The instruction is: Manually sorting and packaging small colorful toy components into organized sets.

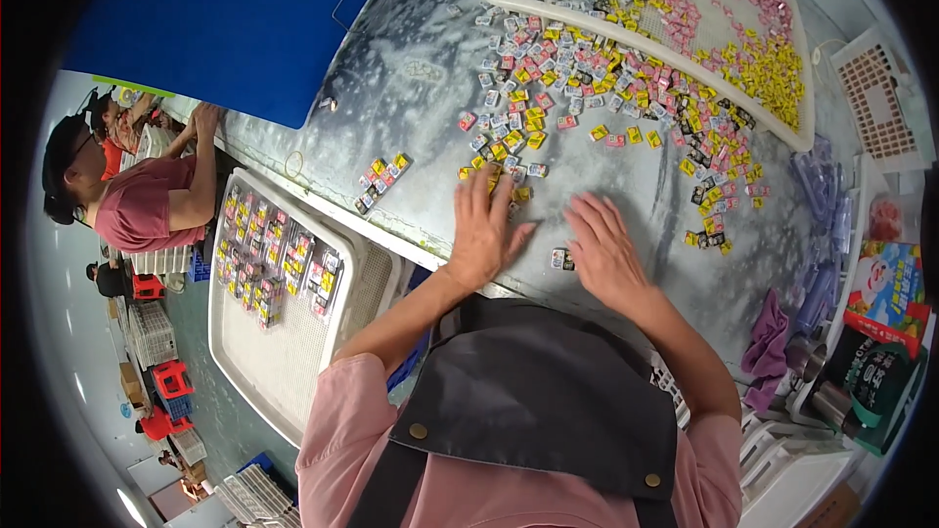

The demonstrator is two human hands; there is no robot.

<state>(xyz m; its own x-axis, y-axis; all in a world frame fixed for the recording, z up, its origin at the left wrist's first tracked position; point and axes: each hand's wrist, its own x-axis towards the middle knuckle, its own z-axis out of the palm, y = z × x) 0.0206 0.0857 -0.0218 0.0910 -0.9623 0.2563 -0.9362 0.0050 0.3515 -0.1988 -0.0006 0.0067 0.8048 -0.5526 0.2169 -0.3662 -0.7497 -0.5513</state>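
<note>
My left hand (479,233) reaches over the table with its fingers stretched and the thumb apart. Its fingertips rest on or just above several small yellow rectangular pieces (522,194) at the near edge of a loose spread. To its right, my right hand (608,250) is also open, fingers extended, low over the tabletop. Beside its thumb side lies a single white-and-black piece (561,259); whether they touch I cannot tell. Beyond both hands spreads a loose pile of small pieces (587,73) in yellow, pink, white and black. A small grouped block of pieces (382,182) sits left of my left hand.
A white tray (626,36) heaped with pieces stands at the far right. Below the table's left edge, another white tray (284,372) holds clear packs of pieces (279,259). A blue board (225,20) covers the far left. A person (156,196) works there. A purple cloth (768,342) hangs right.
</note>
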